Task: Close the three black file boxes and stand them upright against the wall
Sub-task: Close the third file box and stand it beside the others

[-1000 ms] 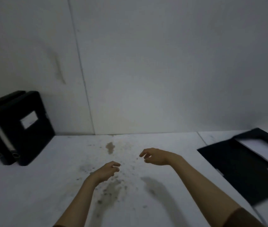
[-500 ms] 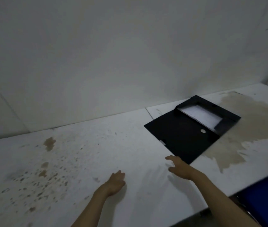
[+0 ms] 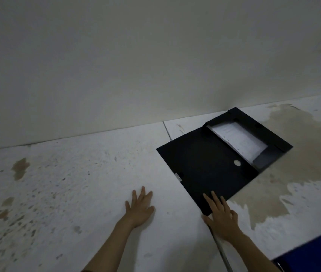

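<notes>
The black file box (image 3: 214, 165) lay open and flat on the stained white table (image 3: 77, 183), near the wall, white papers (image 3: 238, 140) in its tray. The right hand (image 3: 221, 216) rested on the flap's near corner, fingers (image 3: 214, 199) spread. The left hand (image 3: 140, 209) lay flat on the table beside it, fingers spread, holding nothing.

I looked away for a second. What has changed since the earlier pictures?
The view swung right, away from two upright boxes at the wall. The right hand reached forward and now lies on the near corner of the open file box; the left hand came down flat on the table. The box still lies open, papers inside.
</notes>
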The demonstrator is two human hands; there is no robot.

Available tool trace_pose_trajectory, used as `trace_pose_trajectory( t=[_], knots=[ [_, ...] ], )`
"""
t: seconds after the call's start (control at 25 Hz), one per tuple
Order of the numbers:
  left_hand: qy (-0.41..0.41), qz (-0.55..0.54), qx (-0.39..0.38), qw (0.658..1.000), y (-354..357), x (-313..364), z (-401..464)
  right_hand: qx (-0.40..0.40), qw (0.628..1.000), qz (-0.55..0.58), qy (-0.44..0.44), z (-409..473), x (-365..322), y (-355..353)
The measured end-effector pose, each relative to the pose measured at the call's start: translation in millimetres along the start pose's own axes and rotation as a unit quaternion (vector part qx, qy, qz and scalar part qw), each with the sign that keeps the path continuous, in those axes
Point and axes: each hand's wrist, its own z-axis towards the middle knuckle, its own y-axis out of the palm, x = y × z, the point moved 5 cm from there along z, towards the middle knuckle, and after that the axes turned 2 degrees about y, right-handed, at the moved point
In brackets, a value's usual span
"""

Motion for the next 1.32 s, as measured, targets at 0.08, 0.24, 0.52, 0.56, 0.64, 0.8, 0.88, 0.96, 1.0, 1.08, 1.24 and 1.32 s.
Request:
trace_pose_trajectory(
  t=[0.08, 0.24, 0.52, 0.56, 0.64, 0.8, 0.88, 0.96, 1.0, 1.08, 1.24, 1.32],
  knots=[
    [0.006, 0.01, 0.003, 1.0, 0.1, -1.8, 1.1, 0.026, 1.0, 0.014, 0.002, -2.0, 2.3, 0.8],
    [0.019, 0.056, 0.016, 0.998, 0.7, -12.7, -5.1, 0.074, 0.996, 0.03, 0.035, 6.4, -6.6, -0.2],
    [-0.028, 0.019, 0.072, 0.997, 7.5, -5.0, -9.2, 0.07, 0.995, 0.056, 0.04, 26.6, -14.7, -4.8],
    [-0.039, 0.021, 0.079, 0.996, 9.9, -2.8, -11.4, 0.055, 0.997, 0.037, 0.04, 27.5, -15.6, -4.8],
    [-0.06, 0.01, 0.097, 0.993, 16.2, 2.4, -14.7, 0.005, 0.999, -0.026, 0.038, 31.3, -20.7, -7.1],
    [-0.106, -0.053, 0.157, 0.98, 23.5, 19.5, -9.7, -0.082, 0.99, -0.116, -0.01, 39.1, -39.7, -28.4],
    [-0.116, -0.145, 0.185, 0.965, 26.0, 37.5, -8.3, -0.063, 0.984, -0.139, -0.089, 38.6, -47.1, -37.5],
    [-0.089, -0.325, 0.179, 0.924, 27.6, 70.7, -10.9, -0.019, 0.975, -0.152, -0.163, 31.1, -52.9, -51.2],
    [-0.078, -0.409, 0.159, 0.895, 27.3, 88.8, -11.8, -0.007, 0.971, -0.148, -0.186, 24.5, -55.5, -59.4],
    [-0.07, -0.518, 0.126, 0.843, 25.2, 115.4, -8.9, 0.011, 0.963, -0.138, -0.23, 11.6, -60.7, -63.0],
    [-0.081, -0.545, 0.182, 0.815, 11.6, 119.6, -10.3, 0.1, 0.941, -0.079, -0.312, -21.7, -74.7, -60.9],
    [-0.103, -0.508, 0.232, 0.823, 7.7, 103.4, -17.6, -0.018, 0.948, -0.057, -0.311, -21.2, -70.7, -47.8]
  ],
)
